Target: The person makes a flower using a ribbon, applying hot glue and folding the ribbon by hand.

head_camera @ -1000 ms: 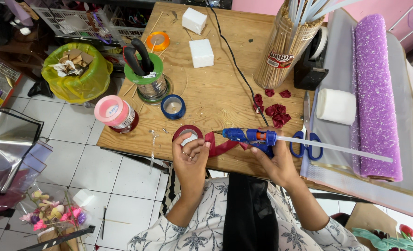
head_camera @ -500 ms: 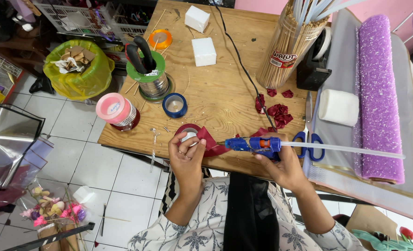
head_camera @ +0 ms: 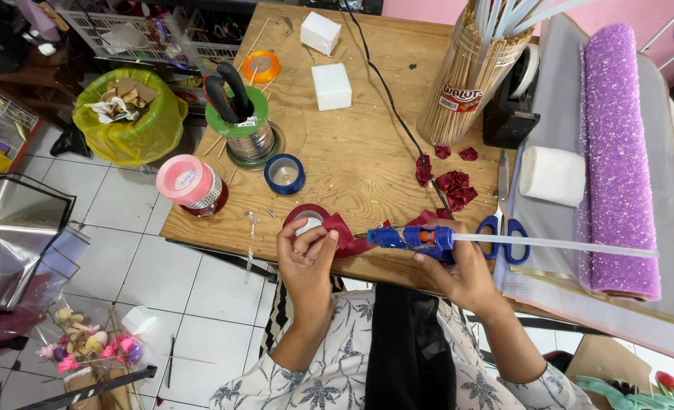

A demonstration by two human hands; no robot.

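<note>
My left hand (head_camera: 305, 257) pinches a strip of dark red ribbon (head_camera: 346, 235) at the near edge of the wooden table (head_camera: 352, 159), just beside a red ribbon spool (head_camera: 300, 212). My right hand (head_camera: 458, 266) grips a blue hot glue gun (head_camera: 411, 238) with a long clear glue stick (head_camera: 557, 244) poking out to the right. The gun's nozzle points left and meets the ribbon near my left fingers. Small red ribbon pieces (head_camera: 452, 182) lie scattered just beyond the gun.
Blue-handled scissors (head_camera: 505, 228), a tall jar of wooden skewers (head_camera: 466, 83), two white foam cubes (head_camera: 331, 85), a white roll (head_camera: 553, 175), a purple mesh roll (head_camera: 618, 152), spools of pink (head_camera: 184, 181), blue (head_camera: 284, 173), green (head_camera: 238, 114) and orange (head_camera: 261, 65) tape. A black cord (head_camera: 394, 114) crosses the table. A green-lined bin (head_camera: 128, 114) stands left.
My left hand has drawn the red ribbon slightly toward me and folded it, and the glue gun's nozzle has come closer to the ribbon. The camera view shifted a little.
</note>
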